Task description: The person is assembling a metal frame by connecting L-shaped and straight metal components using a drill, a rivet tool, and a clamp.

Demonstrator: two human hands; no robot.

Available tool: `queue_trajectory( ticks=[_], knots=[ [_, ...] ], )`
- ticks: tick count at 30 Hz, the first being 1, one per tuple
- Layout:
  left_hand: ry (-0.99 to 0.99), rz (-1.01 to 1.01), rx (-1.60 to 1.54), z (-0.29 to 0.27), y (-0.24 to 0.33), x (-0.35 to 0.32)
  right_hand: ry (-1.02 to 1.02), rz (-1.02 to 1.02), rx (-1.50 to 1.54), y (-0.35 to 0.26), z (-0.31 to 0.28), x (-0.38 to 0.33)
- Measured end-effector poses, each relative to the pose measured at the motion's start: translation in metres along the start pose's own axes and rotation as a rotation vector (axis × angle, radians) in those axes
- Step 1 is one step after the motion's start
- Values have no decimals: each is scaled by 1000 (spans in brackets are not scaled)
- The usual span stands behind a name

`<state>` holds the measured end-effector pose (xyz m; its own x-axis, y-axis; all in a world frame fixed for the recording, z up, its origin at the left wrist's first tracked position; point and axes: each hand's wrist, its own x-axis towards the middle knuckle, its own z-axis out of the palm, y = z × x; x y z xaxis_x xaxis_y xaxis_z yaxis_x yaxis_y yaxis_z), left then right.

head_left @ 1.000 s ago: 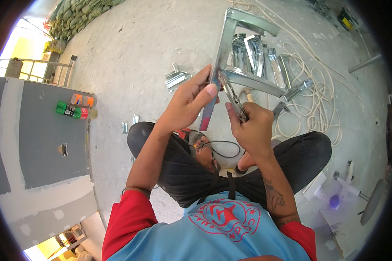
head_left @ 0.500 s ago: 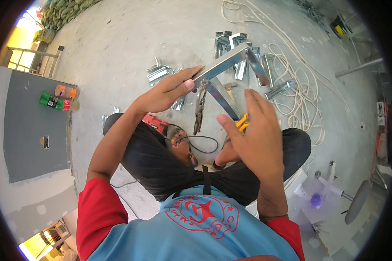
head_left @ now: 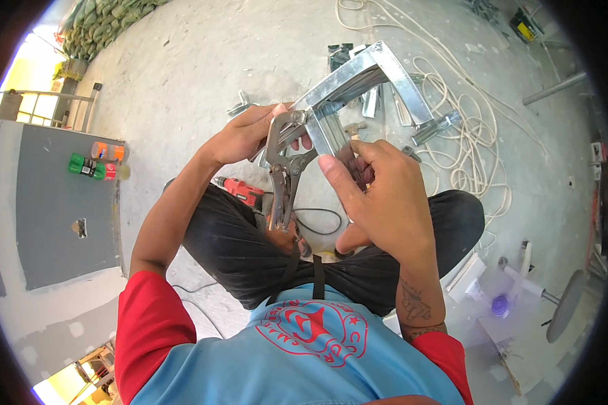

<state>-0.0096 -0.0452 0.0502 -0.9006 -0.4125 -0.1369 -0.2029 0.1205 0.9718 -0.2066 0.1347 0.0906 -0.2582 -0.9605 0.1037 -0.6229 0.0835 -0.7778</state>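
Both of my hands hold up a U-shaped bracket of bent galvanized metal channel (head_left: 341, 79) over my lap. My left hand (head_left: 244, 137) is closed round its left corner, with some fingers hidden behind the metal. Locking pliers (head_left: 292, 162) are clamped at that same corner, their handles hanging down toward me. My right hand (head_left: 392, 192) grips the near leg of the bracket, thumb on the near face and fingers curled on the far side. The bracket's other leg points away to the right, above the floor.
Loose metal channel pieces (head_left: 370, 102) lie beyond the bracket. A coiled white cable (head_left: 463, 138) spreads on the right. By my left leg lies a red power drill (head_left: 243, 193). Two bottles (head_left: 88, 166) rest on a grey board (head_left: 54, 202) at left. Stacked sacks (head_left: 108, 25) stand far left.
The bracket has been turned, and the pliers now face me more broadly. My right hand, apart from the metal before, has closed on its near leg. The yellow-handled tool is no longer visible.
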Motion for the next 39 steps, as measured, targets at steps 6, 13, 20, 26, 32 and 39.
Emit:
queue_trajectory(
  ticks=[6,13,20,26,32,39],
  knots=[
    [61,-47,117,-4,-7,-1,-41,77,82,-6,-1,3],
    [172,-44,80,4,-7,-3,-89,88,150,-4,-1,4],
    [79,99,561,-29,34,-8,-280,328,350,16,-35,-19],
    [-139,259,984,-25,78,-10,222,-301,-175,9,-62,-1],
    [-176,363,1040,-16,94,-6,-270,-355,-128,12,-43,42],
    [-425,-154,788,-35,28,39,-570,-153,-316,57,-31,85]
  ],
)
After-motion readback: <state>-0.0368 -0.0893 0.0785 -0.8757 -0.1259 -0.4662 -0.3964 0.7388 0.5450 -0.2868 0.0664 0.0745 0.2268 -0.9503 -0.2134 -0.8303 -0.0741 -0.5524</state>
